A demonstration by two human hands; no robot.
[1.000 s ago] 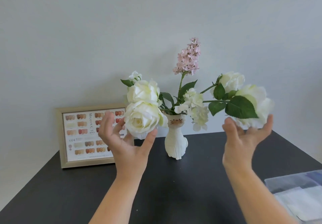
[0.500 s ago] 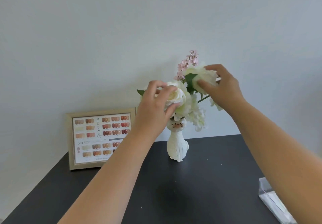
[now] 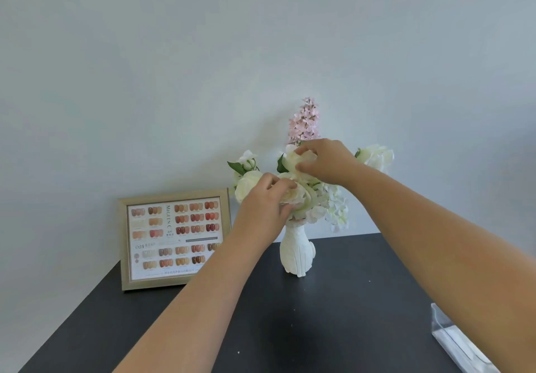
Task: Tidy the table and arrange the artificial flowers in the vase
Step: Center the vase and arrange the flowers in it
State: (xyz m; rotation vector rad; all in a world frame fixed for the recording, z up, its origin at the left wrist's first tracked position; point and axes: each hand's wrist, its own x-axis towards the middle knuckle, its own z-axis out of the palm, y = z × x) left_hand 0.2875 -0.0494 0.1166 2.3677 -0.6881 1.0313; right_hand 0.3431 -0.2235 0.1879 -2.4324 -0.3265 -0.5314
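Much of the bouquet and vase top sat behind the hands.

The left hand (image 3: 265, 198) covered the vase (image 3: 295, 252) neck's left side and part of a white rose (image 3: 301, 195); the right hand (image 3: 324, 161) hid most of another bloom (image 3: 293, 156), so neither grip could be read for certain. Stems inside the cluster were lost from sight. The left forearm crossed the frame's (image 3: 174, 239) lower right corner, whose small print was unreadable. A clear box (image 3: 452, 340) and the table (image 3: 333, 329) were cut off by the picture's right and bottom edges.
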